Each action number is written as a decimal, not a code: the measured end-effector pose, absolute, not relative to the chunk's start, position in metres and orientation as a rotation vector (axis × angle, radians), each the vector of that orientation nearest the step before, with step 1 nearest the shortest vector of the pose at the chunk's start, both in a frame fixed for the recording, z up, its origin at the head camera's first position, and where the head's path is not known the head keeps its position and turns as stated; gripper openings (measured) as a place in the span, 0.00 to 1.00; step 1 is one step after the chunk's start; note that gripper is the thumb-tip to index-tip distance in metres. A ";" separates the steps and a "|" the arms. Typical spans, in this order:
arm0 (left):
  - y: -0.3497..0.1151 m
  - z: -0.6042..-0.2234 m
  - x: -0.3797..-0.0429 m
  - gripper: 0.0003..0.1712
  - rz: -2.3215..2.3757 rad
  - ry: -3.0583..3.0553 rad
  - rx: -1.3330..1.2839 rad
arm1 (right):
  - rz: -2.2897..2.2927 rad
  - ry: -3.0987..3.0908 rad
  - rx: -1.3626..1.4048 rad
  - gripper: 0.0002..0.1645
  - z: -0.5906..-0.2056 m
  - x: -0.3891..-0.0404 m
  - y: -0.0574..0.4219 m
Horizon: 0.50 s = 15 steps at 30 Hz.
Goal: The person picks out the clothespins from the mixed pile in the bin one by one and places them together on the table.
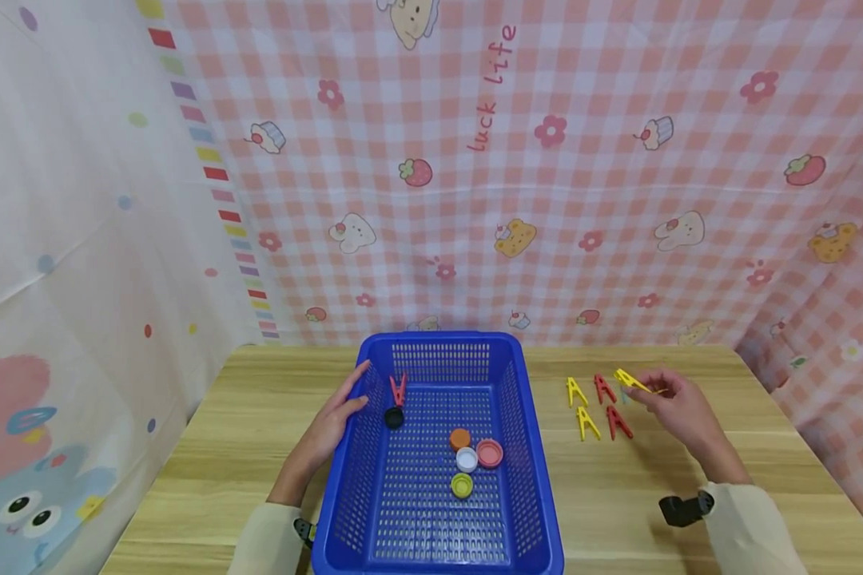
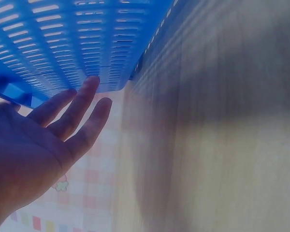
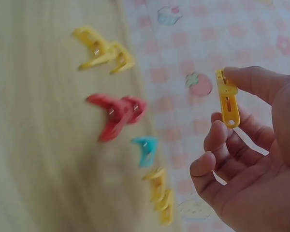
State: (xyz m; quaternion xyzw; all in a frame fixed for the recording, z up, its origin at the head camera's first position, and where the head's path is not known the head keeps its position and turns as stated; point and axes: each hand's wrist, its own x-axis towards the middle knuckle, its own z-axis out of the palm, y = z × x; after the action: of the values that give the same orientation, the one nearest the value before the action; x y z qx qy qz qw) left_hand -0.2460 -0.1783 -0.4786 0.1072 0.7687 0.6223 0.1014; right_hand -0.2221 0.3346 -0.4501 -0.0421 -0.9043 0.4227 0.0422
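With the thumb and fingertips, my right hand (image 1: 683,407) pinches a yellow clothespin (image 3: 229,106), raised over the right part of the table. Beneath and left of it lie yellow clothespins (image 1: 576,391), red clothespins (image 1: 618,422) and a teal clothespin (image 3: 146,150), which the hand partly hides in the head view. My left hand (image 1: 328,427) rests at the left side of a blue plastic basket (image 1: 431,531), thumb by the rim; its other fingers extend along the outer wall in the left wrist view.
Inside the basket are a red clothespin (image 1: 399,390), a black cap (image 1: 394,418), and orange (image 1: 460,438), white (image 1: 467,459), pink (image 1: 490,454) and yellow (image 1: 462,485) caps. The wooden table (image 1: 604,511) meets a checked cloth (image 1: 475,263) at the back.
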 end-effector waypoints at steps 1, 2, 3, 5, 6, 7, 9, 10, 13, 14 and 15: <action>-0.178 -0.479 -0.246 0.32 1.839 2.267 0.315 | 1.304 -2.764 -0.148 0.26 -0.453 -0.221 0.337; -0.178 -0.479 -0.246 0.32 1.842 2.263 0.312 | 1.306 -2.763 -0.168 0.27 -0.457 -0.221 0.340; -0.178 -0.479 -0.246 0.32 1.840 2.263 0.309 | 1.301 -2.769 -0.190 0.28 -0.460 -0.220 0.342; -0.179 -0.479 -0.247 0.32 1.843 2.261 0.302 | 1.292 -2.777 -0.223 0.30 -0.467 -0.218 0.347; -0.179 -0.479 -0.247 0.32 1.845 2.259 0.296 | 1.287 -2.784 -0.239 0.31 -0.470 -0.218 0.349; -0.179 -0.480 -0.247 0.32 1.846 2.258 0.295 | 1.289 -2.788 -0.252 0.31 -0.474 -0.217 0.352; -0.180 -0.480 -0.247 0.32 1.845 2.258 0.297 | 1.284 -2.803 -0.273 0.31 -0.480 -0.216 0.356; -0.180 -0.480 -0.247 0.32 1.847 2.255 0.298 | 1.290 -2.806 -0.284 0.31 -0.483 -0.216 0.357; -0.180 -0.481 -0.247 0.32 1.846 2.250 0.303 | 1.311 -2.812 -0.324 0.30 -0.491 -0.215 0.362; -0.180 -0.481 -0.247 0.32 1.847 2.248 0.304 | 1.317 -2.813 -0.343 0.29 -0.493 -0.215 0.363; -0.180 -0.481 -0.247 0.32 1.848 2.248 0.305 | 1.327 -2.810 -0.368 0.28 -0.495 -0.215 0.363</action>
State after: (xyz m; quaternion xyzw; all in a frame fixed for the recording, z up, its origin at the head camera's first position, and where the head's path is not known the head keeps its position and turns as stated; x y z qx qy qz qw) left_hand -0.2472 -0.1801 -0.4811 0.1036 0.7638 0.6279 0.1077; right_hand -0.2155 0.3633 -0.4950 -0.1177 -0.8979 0.4241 0.0061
